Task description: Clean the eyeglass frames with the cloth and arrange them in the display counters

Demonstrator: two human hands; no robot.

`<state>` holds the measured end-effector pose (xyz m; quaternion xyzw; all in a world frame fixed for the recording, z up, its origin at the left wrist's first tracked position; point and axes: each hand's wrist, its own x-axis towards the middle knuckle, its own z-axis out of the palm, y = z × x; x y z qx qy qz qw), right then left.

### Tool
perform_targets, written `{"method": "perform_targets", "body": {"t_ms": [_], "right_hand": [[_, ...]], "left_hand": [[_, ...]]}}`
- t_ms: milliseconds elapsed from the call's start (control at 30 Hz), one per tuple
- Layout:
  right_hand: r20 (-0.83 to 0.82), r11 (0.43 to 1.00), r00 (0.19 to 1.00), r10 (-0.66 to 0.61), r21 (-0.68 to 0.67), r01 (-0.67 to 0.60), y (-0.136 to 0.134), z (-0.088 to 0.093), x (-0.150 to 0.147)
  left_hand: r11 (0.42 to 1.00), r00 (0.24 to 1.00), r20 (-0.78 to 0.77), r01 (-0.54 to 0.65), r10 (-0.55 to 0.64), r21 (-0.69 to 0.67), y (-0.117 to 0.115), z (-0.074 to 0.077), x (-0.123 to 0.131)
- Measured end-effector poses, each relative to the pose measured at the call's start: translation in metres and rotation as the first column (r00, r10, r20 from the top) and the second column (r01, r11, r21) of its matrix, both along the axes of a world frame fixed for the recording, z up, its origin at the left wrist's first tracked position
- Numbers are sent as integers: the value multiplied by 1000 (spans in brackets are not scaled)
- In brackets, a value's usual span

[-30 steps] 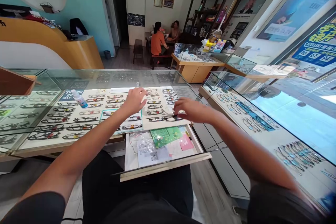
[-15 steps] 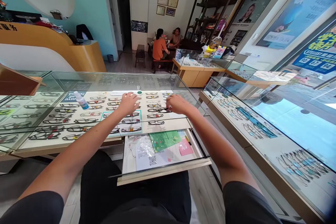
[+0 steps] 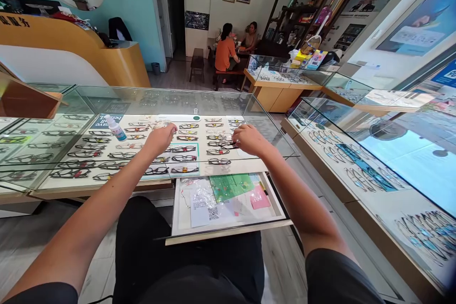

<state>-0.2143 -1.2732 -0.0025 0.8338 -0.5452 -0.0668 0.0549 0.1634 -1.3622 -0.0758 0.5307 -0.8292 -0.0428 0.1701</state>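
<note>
My right hand is closed, its fingertips pinching a dark-framed pair of eyeglasses at the right end of the display. To the left, my left hand has its fingers curled together above the rows of eyeglasses; whatever it may hold is too small to make out. Both hands are over the glass display case, where frames lie in columns on a white surface. A white and blue spray bottle stands left of my left hand.
Below the case, an open drawer juts toward my lap, holding papers, a green sheet and a pink note. Another glass case with eyeglasses runs along the right. Two people sit at a table far back.
My left hand has shifted left and its spread fingers have curled together. My right hand stays by the same eyeglasses. The camera view has tilted down slightly.
</note>
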Motion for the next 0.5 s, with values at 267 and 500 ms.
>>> {"method": "perform_targets", "body": {"t_ms": [267, 500], "right_hand": [[-5, 999, 1000, 9, -48, -9, 2, -10, -10], [13, 997, 1000, 14, -80, -12, 3, -13, -13]], "left_hand": [[982, 983, -44, -182, 180, -46, 5, 4, 11], [985, 882, -457, -161, 117, -57, 90, -5, 27]]}}
